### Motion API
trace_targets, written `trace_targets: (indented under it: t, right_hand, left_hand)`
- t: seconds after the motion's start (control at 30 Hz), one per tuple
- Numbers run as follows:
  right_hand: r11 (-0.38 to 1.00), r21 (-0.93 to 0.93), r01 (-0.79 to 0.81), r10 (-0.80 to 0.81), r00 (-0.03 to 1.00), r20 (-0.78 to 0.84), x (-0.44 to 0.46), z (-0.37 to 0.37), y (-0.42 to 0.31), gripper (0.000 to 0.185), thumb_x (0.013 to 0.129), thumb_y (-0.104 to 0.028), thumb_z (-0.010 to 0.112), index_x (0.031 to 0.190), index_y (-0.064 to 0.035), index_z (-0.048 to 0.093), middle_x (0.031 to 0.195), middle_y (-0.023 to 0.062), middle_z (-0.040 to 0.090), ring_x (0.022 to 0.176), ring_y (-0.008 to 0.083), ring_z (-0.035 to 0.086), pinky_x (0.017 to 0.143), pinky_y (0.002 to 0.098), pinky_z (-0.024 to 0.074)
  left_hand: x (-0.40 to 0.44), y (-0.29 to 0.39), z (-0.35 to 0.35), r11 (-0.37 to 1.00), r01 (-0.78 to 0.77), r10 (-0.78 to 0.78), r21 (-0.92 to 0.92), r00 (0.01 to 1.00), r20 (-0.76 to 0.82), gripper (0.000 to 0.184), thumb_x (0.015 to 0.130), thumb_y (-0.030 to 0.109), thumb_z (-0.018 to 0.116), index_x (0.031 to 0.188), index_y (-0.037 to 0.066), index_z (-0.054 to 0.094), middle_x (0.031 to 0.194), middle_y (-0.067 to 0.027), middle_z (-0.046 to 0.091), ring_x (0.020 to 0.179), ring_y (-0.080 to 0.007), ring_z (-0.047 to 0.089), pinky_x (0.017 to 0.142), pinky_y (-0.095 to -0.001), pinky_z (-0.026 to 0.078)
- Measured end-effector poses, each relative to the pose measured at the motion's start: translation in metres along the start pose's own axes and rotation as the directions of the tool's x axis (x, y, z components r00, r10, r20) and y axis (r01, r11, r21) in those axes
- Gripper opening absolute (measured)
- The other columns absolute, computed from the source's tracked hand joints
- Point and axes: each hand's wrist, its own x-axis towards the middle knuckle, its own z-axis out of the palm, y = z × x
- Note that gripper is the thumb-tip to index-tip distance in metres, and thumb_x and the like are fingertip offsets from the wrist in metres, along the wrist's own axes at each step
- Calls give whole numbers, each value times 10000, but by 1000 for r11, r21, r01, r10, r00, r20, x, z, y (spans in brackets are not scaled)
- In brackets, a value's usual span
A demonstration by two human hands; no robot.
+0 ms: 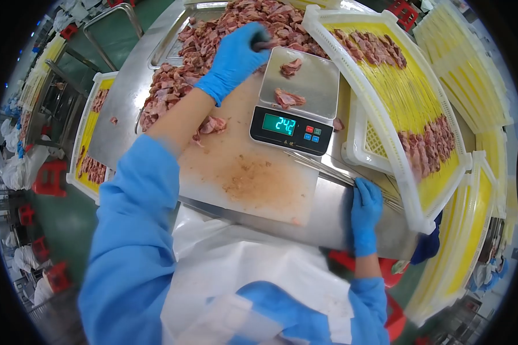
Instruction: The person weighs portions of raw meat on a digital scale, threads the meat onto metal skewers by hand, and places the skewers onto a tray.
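Note:
My left hand [236, 56], in a blue glove, is closed round a piece of raw meat [264, 45] just above the upper left corner of the scale. The digital scale [295, 127] reads 242, perhaps with a decimal point. Two meat pieces [289, 98] lie apart on its steel pan. My right hand [366, 210], also gloved, has its fingers bent together at a bundle of thin metal skewers [322, 167] below the scale; its fingertips are partly hidden. Behind my left hand spreads a large heap of raw meat [175, 86].
A stained white cutting board [242, 187] lies before me with a loose meat piece [212, 125] on it. At right, a white-rimmed yellow tray [380, 95] bears rows of skewered meat. Stacked trays [472, 75] stand farther right. Another tray [82, 141] stands at left.

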Motion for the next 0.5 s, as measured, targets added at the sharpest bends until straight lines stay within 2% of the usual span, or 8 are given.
trace_targets:
  t: [0.03,0.07,0.1,0.2,0.27,0.33,0.4,0.5]
  right_hand:
    - [1000,-5,-2,2,1000,5,-3,0,-1,230,779,-44,644,1008,-63,666,981,96,636,931,293,576,858,382,443]
    - [1000,-5,-1,1,1000,16,-4,-1,-3,230,779,-44,644,1008,-63,666,981,96,636,931,293,576,858,382,443]
    - [1000,0,-5,5,1000,-4,-3,-2,-4,228,772,-30,648,996,-60,669,968,98,639,920,289,582,851,377,449]
    - [998,56,4,1,996,-86,-5,4,5,229,753,5,655,975,-51,671,944,102,644,892,282,594,830,367,462]
    - [994,107,18,-6,994,-112,-13,3,7,234,742,26,658,964,-45,671,932,105,646,876,279,599,818,361,469]
    - [988,147,40,-17,987,-159,-11,2,4,242,724,59,658,946,-36,671,914,111,650,860,274,605,796,346,479]
    - [990,130,48,-28,988,-150,-9,-2,1,240,732,64,646,950,-33,670,911,116,644,857,277,602,792,347,478]
    - [995,95,35,-20,987,-157,-10,-5,-1,246,749,76,616,968,-26,663,911,125,629,850,283,595,780,352,477]
  left_hand:
    - [-2,0,6,1000,7,-7,-3,1000,5,318,724,195,703,990,47,613,877,-106,637,783,-217,618,755,-328,499]
    - [-4,-1,10,994,-70,46,85,966,256,322,735,189,701,1013,52,614,872,-82,630,785,-182,606,746,-315,501]
    - [-6,-3,10,974,-167,73,151,868,491,327,747,184,700,1036,58,615,868,-58,623,787,-148,593,737,-301,502]
    - [5,-10,-4,994,-63,28,89,937,348,348,771,184,682,1088,63,604,910,-50,609,821,-122,573,754,-276,494]
    - [9,-4,-12,999,-18,-1,51,940,342,371,790,214,660,1122,69,582,952,-72,605,844,-138,579,782,-274,488]
    - [10,3,-11,977,-64,-14,204,933,359,432,797,262,647,1177,79,554,992,-90,604,864,-157,584,811,-280,481]
    - [9,5,2,968,-62,-32,243,930,367,524,809,376,633,1214,60,527,1044,-138,606,915,-206,602,834,-316,482]
    - [7,10,31,876,-94,-37,473,965,261,672,811,545,572,1211,9,514,1137,-217,575,1023,-316,588,859,-400,476]
